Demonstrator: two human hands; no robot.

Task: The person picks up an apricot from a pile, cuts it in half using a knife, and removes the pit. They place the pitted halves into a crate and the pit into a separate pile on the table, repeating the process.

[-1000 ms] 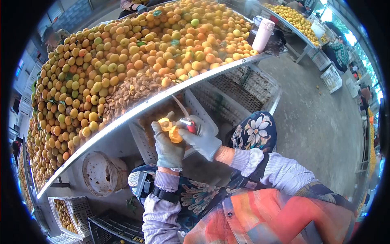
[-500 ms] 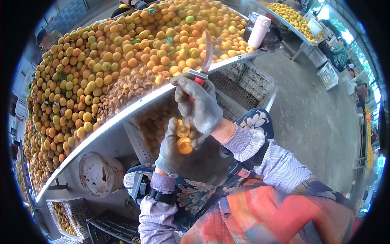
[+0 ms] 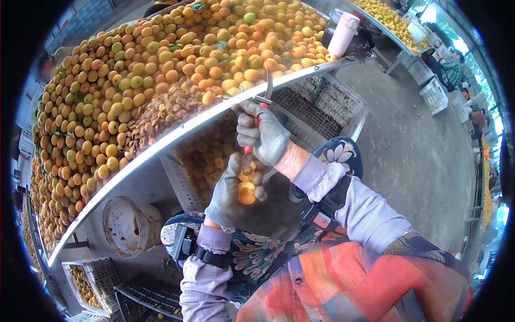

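Note:
Gloved in grey, my left hand (image 3: pixel 230 188) holds an orange fruit (image 3: pixel 247 192) split open into two halves. My right hand (image 3: pixel 264 131), also gloved, is wrapped round a red-handled tool (image 3: pixel 248 149). A curved blade (image 3: pixel 269 85) points up above that fist, while the tool's lower tip reaches the upper fruit half; the exact contact is hard to make out. Beyond my hands, a metal-edged table (image 3: pixel 177 131) bears a large heap of orange and green fruit (image 3: pixel 120 70) and a pile of brown pits (image 3: pixel 161 114).
Under the table are a crate of fruit (image 3: pixel 177 177), a light crate (image 3: pixel 354 115) and a dirty white bucket (image 3: pixel 129 225). More crates (image 3: pixel 104 284) stand at lower left. A pink bottle (image 3: pixel 343 35) is on the table's right end. Other people (image 3: pixel 452 70) sit at far right.
The blade has dropped slightly, and the tool's lower end now shows at the upper fruit half. My left hand and the fruit have shifted slightly right. The view has shifted a little.

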